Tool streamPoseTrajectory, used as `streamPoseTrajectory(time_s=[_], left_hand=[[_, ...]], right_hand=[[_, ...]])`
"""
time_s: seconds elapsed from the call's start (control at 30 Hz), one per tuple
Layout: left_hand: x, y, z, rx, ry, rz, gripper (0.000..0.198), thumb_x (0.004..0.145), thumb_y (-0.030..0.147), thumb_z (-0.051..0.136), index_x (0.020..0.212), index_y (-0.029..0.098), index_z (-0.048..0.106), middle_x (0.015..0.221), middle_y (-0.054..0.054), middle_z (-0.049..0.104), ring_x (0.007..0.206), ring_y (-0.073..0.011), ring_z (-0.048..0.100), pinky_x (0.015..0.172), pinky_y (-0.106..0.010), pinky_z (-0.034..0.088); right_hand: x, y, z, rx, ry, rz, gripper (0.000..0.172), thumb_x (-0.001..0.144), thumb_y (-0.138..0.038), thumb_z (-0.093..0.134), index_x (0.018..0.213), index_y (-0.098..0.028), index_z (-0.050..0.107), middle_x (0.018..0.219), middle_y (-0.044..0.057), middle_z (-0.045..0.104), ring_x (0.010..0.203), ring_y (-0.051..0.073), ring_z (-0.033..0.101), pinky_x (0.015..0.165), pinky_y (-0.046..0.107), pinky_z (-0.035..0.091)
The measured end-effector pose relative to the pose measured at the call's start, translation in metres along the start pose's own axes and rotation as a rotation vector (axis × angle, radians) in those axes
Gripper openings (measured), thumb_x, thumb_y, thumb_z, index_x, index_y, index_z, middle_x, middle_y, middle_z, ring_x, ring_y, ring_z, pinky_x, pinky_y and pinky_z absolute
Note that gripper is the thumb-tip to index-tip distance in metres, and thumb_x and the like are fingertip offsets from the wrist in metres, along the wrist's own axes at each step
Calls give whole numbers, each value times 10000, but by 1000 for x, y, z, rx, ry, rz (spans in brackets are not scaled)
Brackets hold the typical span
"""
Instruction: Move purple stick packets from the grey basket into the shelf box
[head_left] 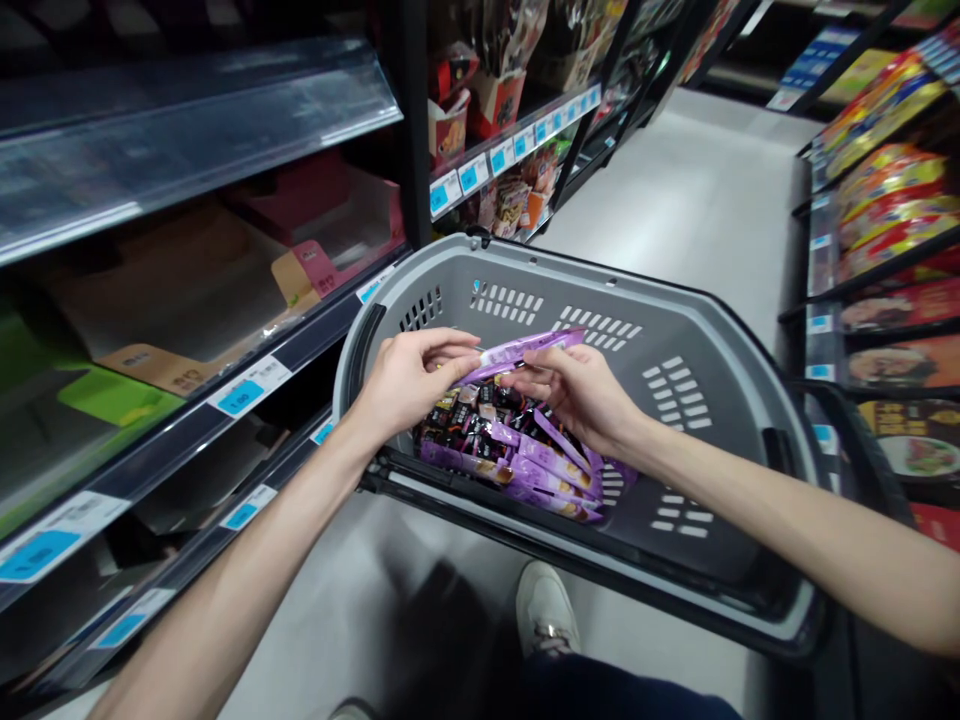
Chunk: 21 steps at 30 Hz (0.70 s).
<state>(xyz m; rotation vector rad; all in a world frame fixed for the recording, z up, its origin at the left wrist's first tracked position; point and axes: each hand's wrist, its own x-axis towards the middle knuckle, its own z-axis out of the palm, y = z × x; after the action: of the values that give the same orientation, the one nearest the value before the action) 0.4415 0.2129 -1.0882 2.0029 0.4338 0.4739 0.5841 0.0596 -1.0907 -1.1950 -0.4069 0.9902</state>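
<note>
Inside a grey plastic shopping basket (705, 420), both my hands hold a purple snack packet (517, 350) by its two ends. My left hand (412, 380) pinches the left end between thumb and fingers. At the other end, my right hand (581, 390) has its thumb on top and fingers curled beneath. Below them lies a heap of small black snack packets (469, 420), with several purple packets (551, 465) along the near side. My hands hide part of the heap.
Store shelves with price tags (247, 390) and opened cardboard display boxes (172, 365) stand on the left. Bagged goods (892, 190) fill a rack on the right. A pale floor aisle (675, 180) runs ahead, and a white shoe (546, 605) shows below the basket.
</note>
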Motion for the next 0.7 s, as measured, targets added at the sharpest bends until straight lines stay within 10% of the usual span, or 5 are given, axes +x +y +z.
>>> streamPoseTrajectory(time_s=[0.17,0.37,0.7], left_hand=[[1,1,0,-170,-79,-132,331,863,367,647,1117,157,665,925,-84,729,795,-190,692,704,-291,557],[3,4,0,-541,112,-116,312,812,339,728,1042,135,679,874,-73,706,811,-146,659,692,-220,517],[3,6,-1,-494,150,-100,353,806,434,730,1011,147,719,890,-73,717,799,-140,651,766,-246,535]], right_hand=[[8,-11,-6,66,97,-104,71,701,-181,727,725,-162,663,768,24,726,698,140,722,702,181,609],[5,-16,-4,64,104,-122,69,721,-204,704,732,-167,648,743,31,720,756,147,727,718,171,602],[2,-13,-7,-12,66,-132,121,740,-272,749,761,-186,666,778,19,718,829,162,724,772,220,603]])
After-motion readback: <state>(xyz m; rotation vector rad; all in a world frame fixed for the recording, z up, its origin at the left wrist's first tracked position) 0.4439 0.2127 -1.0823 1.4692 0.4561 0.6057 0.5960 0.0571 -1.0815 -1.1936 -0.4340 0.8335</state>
